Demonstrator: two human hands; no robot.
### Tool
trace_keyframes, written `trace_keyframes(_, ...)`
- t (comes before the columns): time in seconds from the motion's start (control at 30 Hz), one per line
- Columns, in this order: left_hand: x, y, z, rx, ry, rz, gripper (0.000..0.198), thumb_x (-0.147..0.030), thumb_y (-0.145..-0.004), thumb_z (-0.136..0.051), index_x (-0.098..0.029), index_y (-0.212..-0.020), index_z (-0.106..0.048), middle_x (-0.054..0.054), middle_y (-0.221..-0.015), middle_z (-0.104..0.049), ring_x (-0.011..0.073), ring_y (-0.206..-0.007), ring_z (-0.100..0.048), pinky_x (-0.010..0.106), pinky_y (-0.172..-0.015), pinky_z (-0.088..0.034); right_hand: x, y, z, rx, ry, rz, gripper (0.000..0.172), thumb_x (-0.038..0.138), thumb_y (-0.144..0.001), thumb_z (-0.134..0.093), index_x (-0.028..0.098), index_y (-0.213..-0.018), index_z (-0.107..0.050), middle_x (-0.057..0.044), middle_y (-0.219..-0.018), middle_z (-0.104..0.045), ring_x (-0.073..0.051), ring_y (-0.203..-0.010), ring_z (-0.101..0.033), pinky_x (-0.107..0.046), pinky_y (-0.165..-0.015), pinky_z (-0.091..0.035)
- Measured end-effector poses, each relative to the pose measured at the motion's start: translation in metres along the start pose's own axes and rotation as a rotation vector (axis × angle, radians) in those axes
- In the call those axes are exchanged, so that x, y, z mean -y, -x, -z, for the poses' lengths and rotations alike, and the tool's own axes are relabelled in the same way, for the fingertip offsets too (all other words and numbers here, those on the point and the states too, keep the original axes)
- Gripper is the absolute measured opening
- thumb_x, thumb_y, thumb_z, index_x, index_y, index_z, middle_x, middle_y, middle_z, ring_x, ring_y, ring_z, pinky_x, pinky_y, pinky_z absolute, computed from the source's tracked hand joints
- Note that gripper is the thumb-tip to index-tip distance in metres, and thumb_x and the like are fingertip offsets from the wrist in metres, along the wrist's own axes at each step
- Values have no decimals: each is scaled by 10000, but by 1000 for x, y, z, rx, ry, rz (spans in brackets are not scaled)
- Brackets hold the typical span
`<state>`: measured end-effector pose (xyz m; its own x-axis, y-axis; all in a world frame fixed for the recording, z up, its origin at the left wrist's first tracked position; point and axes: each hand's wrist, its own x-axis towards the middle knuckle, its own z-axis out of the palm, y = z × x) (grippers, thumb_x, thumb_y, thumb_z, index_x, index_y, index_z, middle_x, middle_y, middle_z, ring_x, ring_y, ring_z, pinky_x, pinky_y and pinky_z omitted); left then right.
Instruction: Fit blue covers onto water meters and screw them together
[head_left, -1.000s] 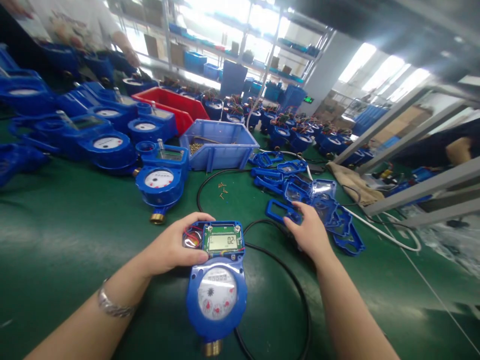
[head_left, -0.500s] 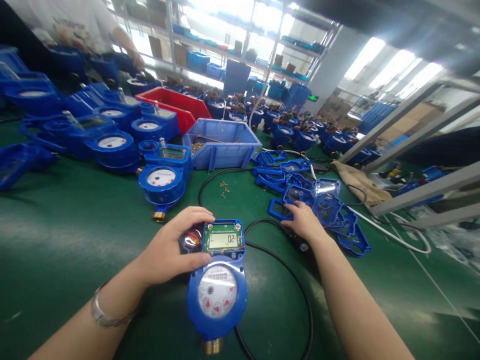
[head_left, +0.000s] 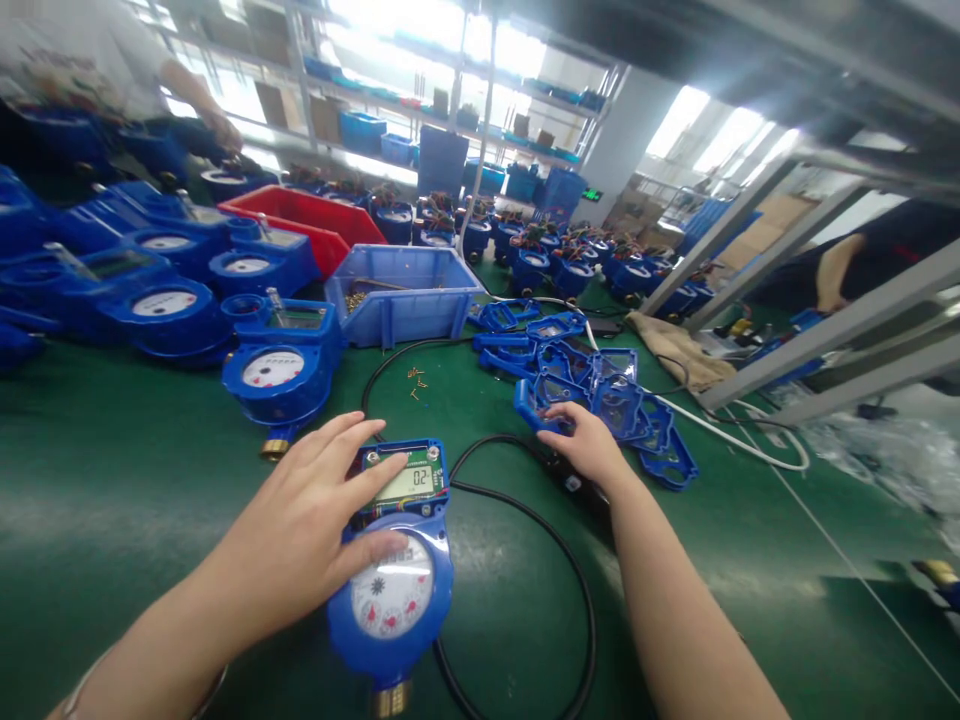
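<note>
A blue water meter (head_left: 441, 590) lies face up before me, its brass fitting towards me. Its electronics box is uncovered, showing a green circuit board and a lit display (head_left: 409, 482). Over its left part my left hand (head_left: 322, 510) spreads its fingers, partly hiding the display and dial. To the right, my right hand (head_left: 581, 445) pinches a blue cover frame (head_left: 527, 405), tilted up at the near end of a pile of blue covers (head_left: 619, 405). A black cylindrical tool (head_left: 574, 485) with a black cable lies under that hand.
Several loose brass screws (head_left: 417, 382) lie in front of a light-blue bin (head_left: 409, 310). A red bin (head_left: 300, 225) stands behind it. More blue meters (head_left: 281, 375) crowd the left. Grey metal bars (head_left: 795, 350) slant across the right. A co-worker's hand (head_left: 217, 125) is at the far left.
My left hand has loosened from the meter's box and spread over its display and dial. My right hand has tipped the cover frame up. The view has shifted right.
</note>
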<state>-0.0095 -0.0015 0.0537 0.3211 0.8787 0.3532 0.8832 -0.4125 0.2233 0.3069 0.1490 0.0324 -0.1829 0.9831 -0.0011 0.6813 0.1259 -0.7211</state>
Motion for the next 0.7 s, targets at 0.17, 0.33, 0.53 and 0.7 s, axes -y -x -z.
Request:
trace_keyframes(0.17, 1, -2, 1, -33, 55, 26, 393, -486, -819, -533, -237, -1082, -686, 152, -1276, -549, 383, -1218, -455, 585, -966, -411, 18, 27, 2, -16, -608, -7, 445, 540, -665, -650, 220, -943, -515, -61, -1012, -630, -204, -864, -603, -408, -814, -465)
trace_keyframes(0.33, 1, -2, -4, -78, 148, 73, 299, -446, -827, -544, -277, -1005, -714, 98, -1249, -574, 327, -1164, -512, 516, -965, -445, 47, 48, -6, 156, -1009, 12, 495, 610, -648, -636, 235, -919, -459, -85, -1029, -646, -258, -895, -643, -394, -698, -496)
trace_keyframes(0.53, -15, -6, 6, -190, 94, 41, 247, -366, -806, -598, -266, -1016, -680, 96, -1298, -535, 339, -1256, -426, 572, -1033, -342, 74, 53, -17, 530, -1375, 86, 405, 418, -643, -720, 209, -860, -449, -122, -1081, -640, -275, -906, -655, -303, -640, -470)
trace_keyframes(0.7, -54, -23, 21, -317, 53, -150, 449, -443, -864, -505, -197, -1238, -511, 127, -1257, -597, 316, -1253, -460, 562, -1113, -189, 85, 62, -28, 650, -1452, 25, 534, 395, -579, -771, 210, -1005, -508, -104, -1020, -664, -202, -780, -659, -273, -643, -468)
